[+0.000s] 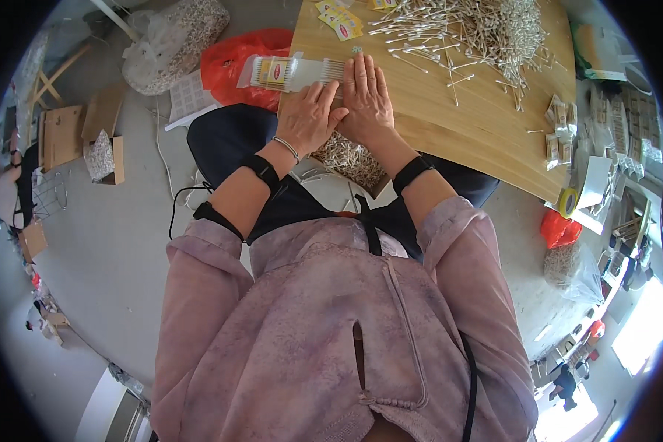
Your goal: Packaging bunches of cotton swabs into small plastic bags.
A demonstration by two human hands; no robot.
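Pink shirt (309, 331), lower centre — clear packet (295, 68), upper centre, holds swabs (261, 72) — right hand (368, 99) flat, left hand's (307, 118) grip unclear

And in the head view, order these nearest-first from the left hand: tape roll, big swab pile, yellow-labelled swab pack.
From the left hand:
1. Yellow-labelled swab pack, ahead-left.
2. Big swab pile, ahead-right on the table.
3. Tape roll, far right by the table's corner.

You see yellow cards (340, 19) on the surface (457, 136) and a yellow label (276, 70) in the clear packet (289, 72), both marked with red emblems; their print is too small for you to read.
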